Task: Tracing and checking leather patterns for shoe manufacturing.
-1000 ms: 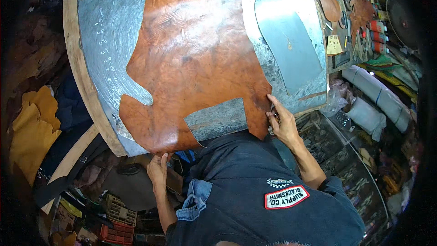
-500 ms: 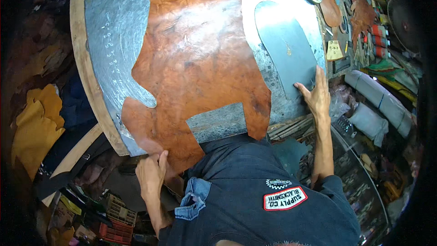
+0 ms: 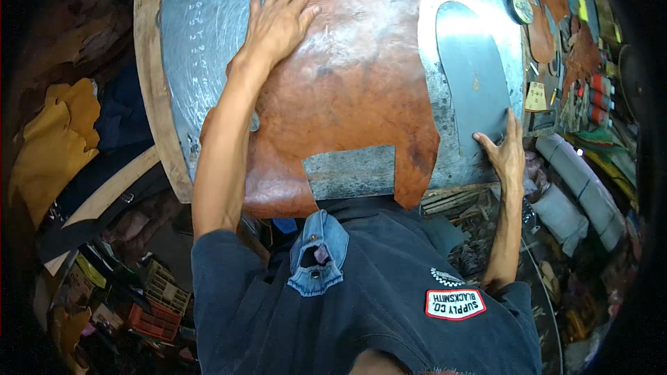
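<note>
A large brown leather hide [image 3: 347,76] with an uneven outline lies spread on the metal-topped table. My left hand [image 3: 279,24] rests flat on the hide's upper left part, fingers spread, holding nothing; its forearm covers part of the hide's left edge. To the right of the hide lies a long grey template [image 3: 476,76] with a rounded far end. My right hand [image 3: 506,153] touches the template's near right corner, thumb and fingers apart.
A wooden rim [image 3: 154,83] borders the table's left side. A round tin [image 3: 520,8] sits at the far right, near leather scraps [image 3: 540,35] and red bottles [image 3: 602,101]. Yellow leather [image 3: 59,146] hangs at left; crates [image 3: 154,319] stand below. Wrapped rolls [image 3: 583,173] lie at right.
My left hand has left the hide's near left corner and moved far up onto its upper left part, opening flat. My right hand stays at the template. The whole view has shifted.
</note>
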`<state>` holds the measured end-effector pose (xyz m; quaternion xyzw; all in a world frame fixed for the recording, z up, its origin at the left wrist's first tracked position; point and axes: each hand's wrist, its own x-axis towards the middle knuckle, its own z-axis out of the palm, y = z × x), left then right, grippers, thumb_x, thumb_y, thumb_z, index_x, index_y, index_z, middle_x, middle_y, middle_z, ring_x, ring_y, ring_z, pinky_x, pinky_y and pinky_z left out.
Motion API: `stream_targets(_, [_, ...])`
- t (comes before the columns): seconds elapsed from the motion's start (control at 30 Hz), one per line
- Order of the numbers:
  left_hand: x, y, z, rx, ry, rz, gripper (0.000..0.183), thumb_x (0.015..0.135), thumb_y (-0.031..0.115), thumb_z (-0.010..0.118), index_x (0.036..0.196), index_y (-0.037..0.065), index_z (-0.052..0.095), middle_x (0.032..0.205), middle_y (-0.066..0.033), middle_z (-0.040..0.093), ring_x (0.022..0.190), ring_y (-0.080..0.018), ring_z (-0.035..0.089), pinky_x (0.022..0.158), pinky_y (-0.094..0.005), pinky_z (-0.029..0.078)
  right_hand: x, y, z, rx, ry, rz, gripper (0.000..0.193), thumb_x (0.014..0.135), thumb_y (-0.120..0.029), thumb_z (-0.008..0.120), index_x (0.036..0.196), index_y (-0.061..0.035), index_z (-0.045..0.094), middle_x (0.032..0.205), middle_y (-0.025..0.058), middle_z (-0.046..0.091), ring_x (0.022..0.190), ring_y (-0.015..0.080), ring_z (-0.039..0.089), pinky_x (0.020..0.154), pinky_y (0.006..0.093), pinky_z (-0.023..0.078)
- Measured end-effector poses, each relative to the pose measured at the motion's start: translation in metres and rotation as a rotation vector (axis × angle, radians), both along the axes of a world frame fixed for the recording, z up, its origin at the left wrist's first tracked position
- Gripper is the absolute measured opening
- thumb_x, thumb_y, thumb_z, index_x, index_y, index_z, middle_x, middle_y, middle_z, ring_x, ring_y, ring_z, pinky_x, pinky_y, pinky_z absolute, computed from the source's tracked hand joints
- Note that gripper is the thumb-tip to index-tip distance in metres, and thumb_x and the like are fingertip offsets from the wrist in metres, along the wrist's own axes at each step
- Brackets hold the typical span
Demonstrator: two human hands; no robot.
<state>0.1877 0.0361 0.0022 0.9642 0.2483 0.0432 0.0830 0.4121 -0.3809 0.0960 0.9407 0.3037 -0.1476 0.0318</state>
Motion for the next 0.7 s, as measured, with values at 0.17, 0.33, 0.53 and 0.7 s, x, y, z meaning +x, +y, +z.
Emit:
stream_targets(0.17, [-0.018,-0.023,-0.01,0.009,-0.032,0.047,0.066,0.096,0.054,0.043,0.146,0.011,0.039,0.158,-0.0115,0.024,0.146,-0.0349,0.016,0.116,-0.0553,0.013,0.003,0.008,0.004,-0.086,0.015,0.003,0.101,0.071,-0.051,0.079,0.148,-0.0105,0.029,0.139,0.024,0.043,0.112,0.0448,0.056,0.086,0.0497,0.051])
stream_targets(0.33, [-0.072,-0.11,0.014,-0.171,0.013,0.041,0.071,0.092,0.06,0.045,0.145,0.011,0.042,0.158,-0.0154,0.019,0.147,-0.0368,0.01,0.117,-0.0564,0.006,0.003,0.012,0.005,-0.128,0.036,0.024,0.101,0.071,-0.052,0.079,0.148,-0.0113,0.028,0.136,0.0258,0.045,0.108,0.0461,0.059,0.084,0.0493,0.052])
stream_targets(0.53, [-0.138,-0.187,0.038,-0.399,0.032,0.12,0.064,0.091,0.047,0.056,0.143,0.012,0.043,0.157,-0.0163,0.022,0.145,-0.0403,0.013,0.115,-0.059,0.01,0.01,0.015,0.007,-0.191,0.096,-0.018,0.099,0.073,-0.043,0.081,0.149,-0.0125,0.026,0.133,0.0324,0.045,0.114,0.0468,0.054,0.09,0.0485,0.049])
stream_targets(0.7, [-0.163,-0.19,0.039,-0.383,0.013,0.24,0.063,0.089,0.042,0.06,0.144,0.016,0.042,0.157,-0.0145,0.022,0.144,-0.0419,0.015,0.114,-0.06,0.011,0.017,0.02,0.007,-0.242,0.077,0.045,0.106,0.069,-0.05,0.081,0.15,-0.0107,0.025,0.131,0.0313,0.047,0.11,0.047,0.057,0.086,0.0508,0.051])
